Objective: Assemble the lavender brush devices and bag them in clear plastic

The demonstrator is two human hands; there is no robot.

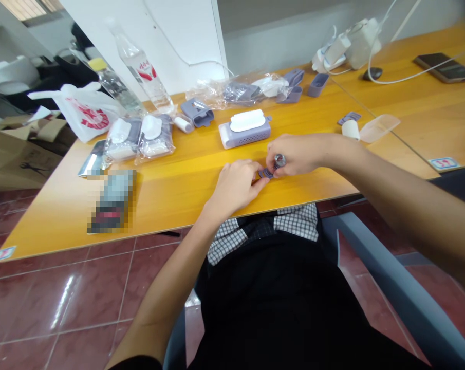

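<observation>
Near the table's front edge, my left hand (238, 186) rests with its fingers closed on a small grey-purple plastic part (265, 173). My right hand (292, 154) is closed around a slim tool with a shiny, clear or metallic round end (280, 161); its kind cannot be made out. The tool's lower end is hidden by the fingers, right beside the small part. Just beyond both hands lies a grey-purple plastic box (251, 136) with a perforated side and a white ribbed top piece (247, 119).
Two bagged units (155, 136), a grey-purple shell (197, 112) and clear bottles (143, 72) stand at the back left. Loose grey-purple cups (318, 85) lie behind. To the right are a white roll (350, 130), a translucent lid (379, 128) and a phone (446, 68).
</observation>
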